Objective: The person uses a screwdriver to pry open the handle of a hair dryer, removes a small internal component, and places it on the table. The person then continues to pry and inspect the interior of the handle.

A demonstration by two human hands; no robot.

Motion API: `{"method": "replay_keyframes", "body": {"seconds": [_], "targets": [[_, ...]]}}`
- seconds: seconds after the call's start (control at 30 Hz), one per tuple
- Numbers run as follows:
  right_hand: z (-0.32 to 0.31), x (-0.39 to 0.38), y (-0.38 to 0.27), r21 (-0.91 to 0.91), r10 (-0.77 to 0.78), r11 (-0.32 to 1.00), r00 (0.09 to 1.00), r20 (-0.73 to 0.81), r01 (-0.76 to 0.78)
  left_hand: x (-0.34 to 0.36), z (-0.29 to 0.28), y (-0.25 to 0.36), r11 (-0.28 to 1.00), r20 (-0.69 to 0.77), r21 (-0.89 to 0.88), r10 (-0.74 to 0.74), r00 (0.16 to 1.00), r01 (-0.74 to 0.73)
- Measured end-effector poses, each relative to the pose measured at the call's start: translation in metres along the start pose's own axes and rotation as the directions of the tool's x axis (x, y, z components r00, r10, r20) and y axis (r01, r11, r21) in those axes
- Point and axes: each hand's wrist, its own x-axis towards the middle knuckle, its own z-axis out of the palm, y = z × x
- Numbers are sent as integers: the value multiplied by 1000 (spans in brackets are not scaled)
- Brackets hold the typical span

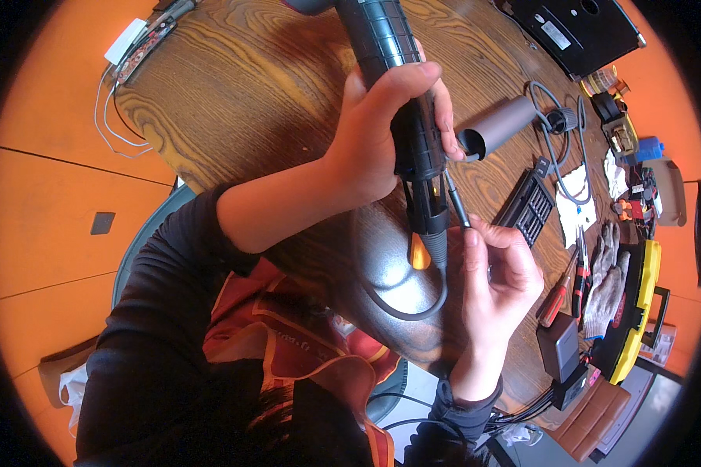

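Note:
My left hand [374,132] is wrapped round the bare black handle of what looks like a hair dryer [378,39], whose upper end runs out of the picture. The handle hangs above the wooden table with its ribbed cable sleeve [435,247] pointing toward me, and a black cord loops below it. Between the fingertips of my right hand [498,268] is a slim dark precision screwdriver [456,201], held alongside the handle's lower end. Its tip, by my left fingers, is hard to make out. A yellow-orange part [420,253] shows behind the sleeve.
Right of the handle lie a grey tube [498,128], a coiled grey cord [557,148] and a screwdriver bit case [528,204]. Farther right are a red-handled screwdriver [557,300], pliers [579,280], grey gloves [606,288] and a black-and-yellow toolbox [639,311].

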Motion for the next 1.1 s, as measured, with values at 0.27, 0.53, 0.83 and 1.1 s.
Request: {"method": "replay_keyframes", "body": {"seconds": [0.27,0.53,0.83,1.1], "targets": [[7,-2,-2,22,-51,998,998,-20,52,-1,1,0,1000,-3,-1,-20,1000,20],[10,1,3,-47,-184,982,981,-56,182,-1,1,-2,1000,-10,4,-12,1000,12],[9,2,-2,-180,-186,965,982,30,188,0,2,-1,999,-13,-3,-37,999,37],[7,2,-6,-236,-280,921,948,153,310,-4,4,-5,995,31,-26,-92,995,93]]}}
